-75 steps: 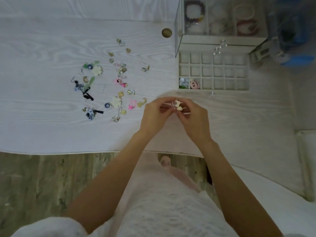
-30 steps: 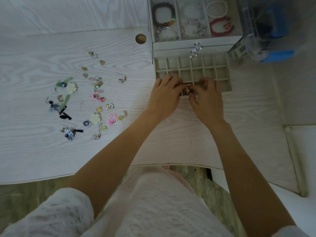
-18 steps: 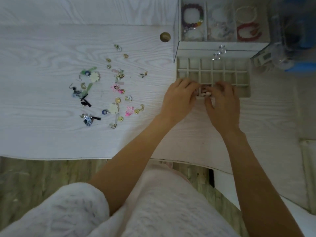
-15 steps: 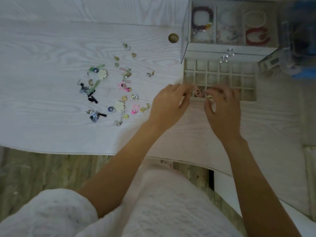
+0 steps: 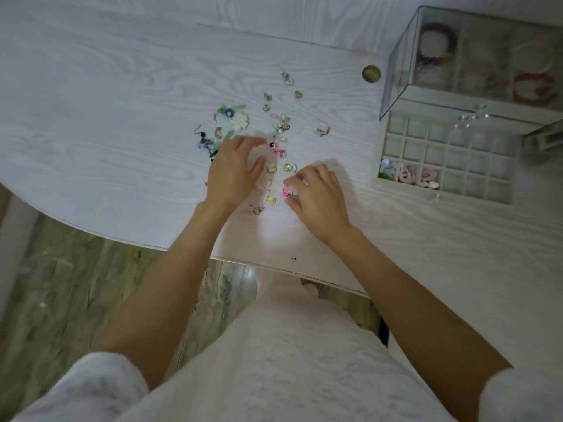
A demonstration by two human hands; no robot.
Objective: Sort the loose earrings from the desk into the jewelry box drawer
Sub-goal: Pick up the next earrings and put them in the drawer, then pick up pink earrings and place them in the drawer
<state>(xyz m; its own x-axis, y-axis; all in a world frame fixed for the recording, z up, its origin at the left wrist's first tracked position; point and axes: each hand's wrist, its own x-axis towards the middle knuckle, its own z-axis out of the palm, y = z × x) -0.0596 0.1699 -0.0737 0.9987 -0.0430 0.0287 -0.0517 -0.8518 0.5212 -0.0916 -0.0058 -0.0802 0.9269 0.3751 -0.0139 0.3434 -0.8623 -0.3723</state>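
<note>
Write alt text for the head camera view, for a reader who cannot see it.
Both hands reach into loose earrings scattered on a white desk: the left hand hovers over them, and the right hand closes in on a pink earring. To the right, the jewelry box drawer stands open, with a few front compartments filled.

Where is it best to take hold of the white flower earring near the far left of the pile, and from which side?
Pinch the white flower earring across its flat petal disc, coming straight down from above with two fingers. It appears to lie flat on the desk, and green pieces crowd its far left side, so the right edge seems freer. Its hook is too small to see.
</note>
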